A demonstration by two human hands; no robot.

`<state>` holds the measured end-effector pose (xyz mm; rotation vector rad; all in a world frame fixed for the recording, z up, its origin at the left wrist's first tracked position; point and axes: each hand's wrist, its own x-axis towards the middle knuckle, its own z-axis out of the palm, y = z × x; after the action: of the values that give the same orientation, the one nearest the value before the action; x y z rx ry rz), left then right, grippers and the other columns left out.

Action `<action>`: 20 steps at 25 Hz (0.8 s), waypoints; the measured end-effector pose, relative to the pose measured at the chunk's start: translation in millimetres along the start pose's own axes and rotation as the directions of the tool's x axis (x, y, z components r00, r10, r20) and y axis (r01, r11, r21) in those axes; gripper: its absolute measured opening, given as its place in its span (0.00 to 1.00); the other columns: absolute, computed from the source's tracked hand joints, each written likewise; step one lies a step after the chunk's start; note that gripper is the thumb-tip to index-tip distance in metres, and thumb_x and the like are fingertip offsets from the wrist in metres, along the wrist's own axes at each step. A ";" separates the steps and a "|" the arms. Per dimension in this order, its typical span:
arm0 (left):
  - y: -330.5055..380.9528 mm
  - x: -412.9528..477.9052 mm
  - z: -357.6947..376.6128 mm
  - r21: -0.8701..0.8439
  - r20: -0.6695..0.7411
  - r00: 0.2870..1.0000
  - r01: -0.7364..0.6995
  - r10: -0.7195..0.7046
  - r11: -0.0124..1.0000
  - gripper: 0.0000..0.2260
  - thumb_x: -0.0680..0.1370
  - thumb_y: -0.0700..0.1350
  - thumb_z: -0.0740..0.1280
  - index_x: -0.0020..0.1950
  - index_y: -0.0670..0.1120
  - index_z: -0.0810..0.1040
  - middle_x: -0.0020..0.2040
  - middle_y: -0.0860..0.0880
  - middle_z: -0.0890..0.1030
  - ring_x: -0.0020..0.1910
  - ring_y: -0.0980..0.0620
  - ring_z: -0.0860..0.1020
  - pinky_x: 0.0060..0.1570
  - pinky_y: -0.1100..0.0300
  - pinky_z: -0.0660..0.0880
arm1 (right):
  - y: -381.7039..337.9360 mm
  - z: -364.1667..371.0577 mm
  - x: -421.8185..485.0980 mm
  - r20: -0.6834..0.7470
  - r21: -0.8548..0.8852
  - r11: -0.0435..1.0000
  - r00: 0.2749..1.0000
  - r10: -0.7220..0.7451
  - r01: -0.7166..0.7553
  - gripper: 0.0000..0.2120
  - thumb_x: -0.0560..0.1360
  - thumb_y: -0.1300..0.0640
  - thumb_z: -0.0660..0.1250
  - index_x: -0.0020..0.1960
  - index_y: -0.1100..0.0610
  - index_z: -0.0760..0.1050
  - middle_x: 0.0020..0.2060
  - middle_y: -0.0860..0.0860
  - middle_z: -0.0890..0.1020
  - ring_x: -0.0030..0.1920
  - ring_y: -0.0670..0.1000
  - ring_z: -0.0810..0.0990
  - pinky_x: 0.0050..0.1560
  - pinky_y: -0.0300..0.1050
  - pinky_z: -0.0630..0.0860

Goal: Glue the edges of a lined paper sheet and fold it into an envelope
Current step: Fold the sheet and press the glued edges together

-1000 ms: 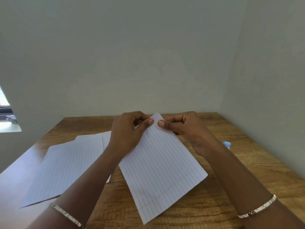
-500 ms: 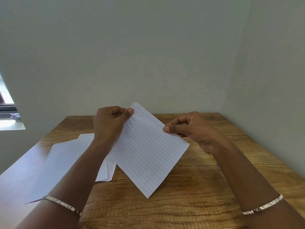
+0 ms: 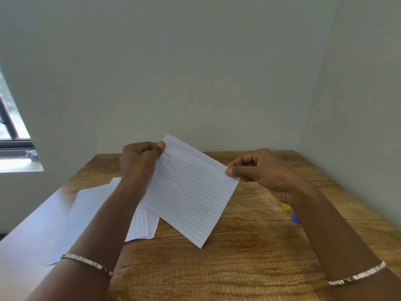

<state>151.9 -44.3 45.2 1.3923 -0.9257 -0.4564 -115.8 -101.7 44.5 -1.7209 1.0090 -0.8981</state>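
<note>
Lined sheet (image 3: 191,192): folded, held tilted above the counter (image 3: 249,257); my left hand (image 3: 138,164) pinches its top corner, my right hand (image 3: 258,170) pinches its right corner.

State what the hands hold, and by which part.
Both hold the lined sheet: the left hand pinches it near its top corner, the right hand near its right-side corner.

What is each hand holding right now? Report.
Left hand: pinches the lined sheet at its top corner.
Right hand: pinches its right corner.
</note>
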 end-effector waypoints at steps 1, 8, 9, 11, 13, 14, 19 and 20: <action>-0.6 0.6 -0.8 -0.006 -0.007 1.000 0.013 -0.013 1.000 0.09 0.78 0.50 0.72 0.47 0.45 0.87 0.48 0.47 0.86 0.50 0.47 0.83 0.53 0.50 0.79 | 0.5 -0.4 0.6 -0.028 0.009 1.000 1.000 -0.004 0.004 0.04 0.72 0.62 0.77 0.47 0.57 0.87 0.45 0.53 0.89 0.51 0.55 0.86 0.57 0.51 0.80; 0.8 -0.6 3.6 -0.235 0.016 0.966 0.254 -0.258 0.938 0.08 0.79 0.50 0.70 0.51 0.47 0.85 0.50 0.49 0.85 0.49 0.48 0.82 0.47 0.52 0.78 | 9.5 17.9 2.8 -0.008 0.215 0.975 0.999 0.052 -0.049 0.14 0.74 0.56 0.77 0.58 0.56 0.84 0.50 0.50 0.89 0.50 0.49 0.88 0.48 0.44 0.84; 1.1 -0.6 4.1 -0.250 0.034 0.954 0.297 -0.298 0.922 0.09 0.80 0.50 0.69 0.51 0.45 0.84 0.48 0.50 0.84 0.46 0.49 0.82 0.48 0.50 0.78 | 9.5 19.5 3.7 -0.058 0.229 0.972 0.996 0.061 -0.046 0.12 0.74 0.57 0.77 0.56 0.57 0.84 0.49 0.50 0.89 0.50 0.49 0.89 0.46 0.44 0.84; 3.3 -0.3 3.5 -0.297 0.074 0.935 0.354 -0.348 0.887 0.12 0.83 0.49 0.65 0.47 0.44 0.84 0.38 0.51 0.82 0.32 0.55 0.79 0.39 0.55 0.77 | 10.3 16.9 4.3 -0.191 0.222 0.975 0.980 0.056 -0.013 0.08 0.74 0.57 0.76 0.53 0.56 0.84 0.47 0.50 0.90 0.48 0.50 0.89 0.43 0.43 0.84; 3.3 1.6 1.4 -0.272 0.105 0.941 0.339 -0.323 0.901 0.14 0.85 0.49 0.61 0.49 0.45 0.84 0.34 0.54 0.85 0.25 0.58 0.80 0.29 0.61 0.75 | 11.8 12.0 4.3 -0.274 0.175 0.984 0.962 0.017 0.032 0.05 0.77 0.56 0.74 0.52 0.54 0.84 0.47 0.50 0.90 0.48 0.50 0.89 0.45 0.43 0.85; 3.4 1.5 0.3 -0.234 0.128 0.945 0.324 -0.302 0.917 0.15 0.85 0.50 0.59 0.51 0.46 0.84 0.33 0.54 0.86 0.25 0.59 0.81 0.28 0.62 0.74 | 12.1 11.5 3.4 -0.286 0.143 0.989 0.958 0.001 0.041 0.04 0.78 0.55 0.73 0.51 0.54 0.84 0.48 0.51 0.89 0.49 0.50 0.89 0.47 0.44 0.85; 7.9 -5.3 -2.7 -0.020 0.310 0.897 0.338 -0.316 0.941 0.19 0.78 0.62 0.67 0.52 0.46 0.82 0.42 0.51 0.87 0.39 0.55 0.85 0.37 0.58 0.76 | 11.7 21.6 3.0 -0.387 -0.228 0.974 0.916 -0.106 0.016 0.14 0.80 0.50 0.71 0.50 0.62 0.84 0.44 0.61 0.87 0.47 0.61 0.86 0.49 0.57 0.82; 6.3 -7.8 -2.5 0.003 0.314 0.899 0.320 -0.305 0.947 0.17 0.76 0.60 0.70 0.53 0.46 0.83 0.47 0.49 0.87 0.44 0.52 0.85 0.38 0.57 0.77 | 10.9 23.1 1.2 -0.387 -0.297 0.955 0.912 -0.135 0.015 0.13 0.79 0.50 0.71 0.49 0.60 0.83 0.42 0.58 0.87 0.45 0.59 0.85 0.44 0.52 0.81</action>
<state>147.8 -35.8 49.3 1.4547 -0.9353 -0.9598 -97.4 -97.5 27.2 -1.8663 1.4118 -1.2421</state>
